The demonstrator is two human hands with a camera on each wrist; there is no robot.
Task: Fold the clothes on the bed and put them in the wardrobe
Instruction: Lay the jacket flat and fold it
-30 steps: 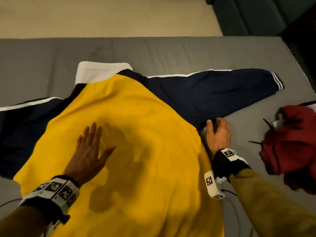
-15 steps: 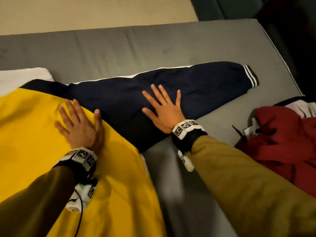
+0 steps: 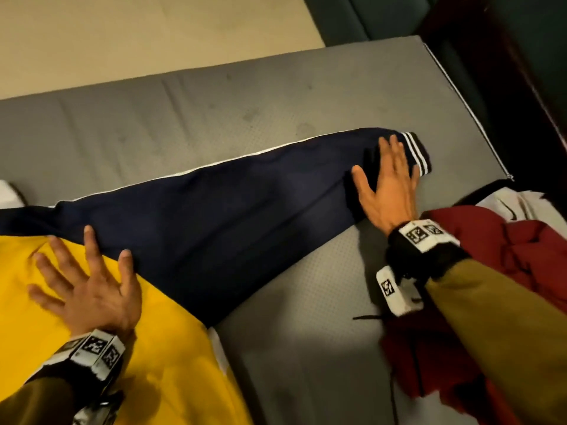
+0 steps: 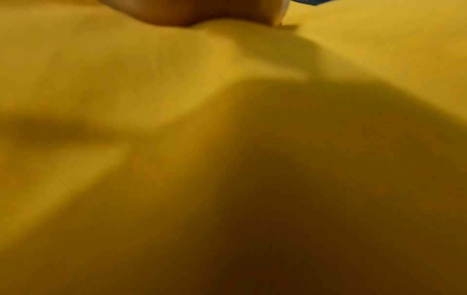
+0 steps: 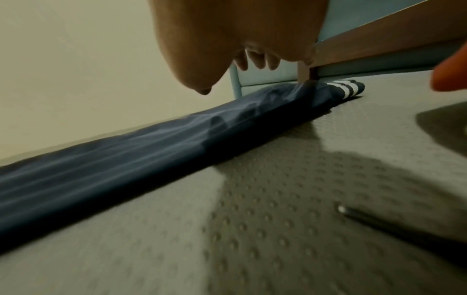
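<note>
A yellow and navy jacket (image 3: 171, 357) lies flat on the grey mattress (image 3: 214, 111). Its navy sleeve (image 3: 233, 210) stretches out to the right and ends in a white-striped cuff (image 3: 418, 154). My left hand (image 3: 82, 280) presses flat with spread fingers on the yellow body near the shoulder seam. My right hand (image 3: 385, 185) lies flat with straight fingers on the sleeve just before the cuff. The left wrist view is filled with blurred yellow fabric (image 4: 177, 99). In the right wrist view the sleeve (image 5: 126, 155) runs across the mattress to the cuff (image 5: 427, 89).
A crumpled dark red garment (image 3: 497, 265) with a white piece (image 3: 521, 204) lies at the right, under my right forearm. A dark green piece of furniture (image 3: 368, 16) stands beyond the mattress's far right corner. Beige floor (image 3: 138, 41) lies past the far edge.
My right hand has slid along the navy sleeve from near the shoulder out to the cuff. My left hand stays flat on the yellow body, shifted toward the shoulder seam.
</note>
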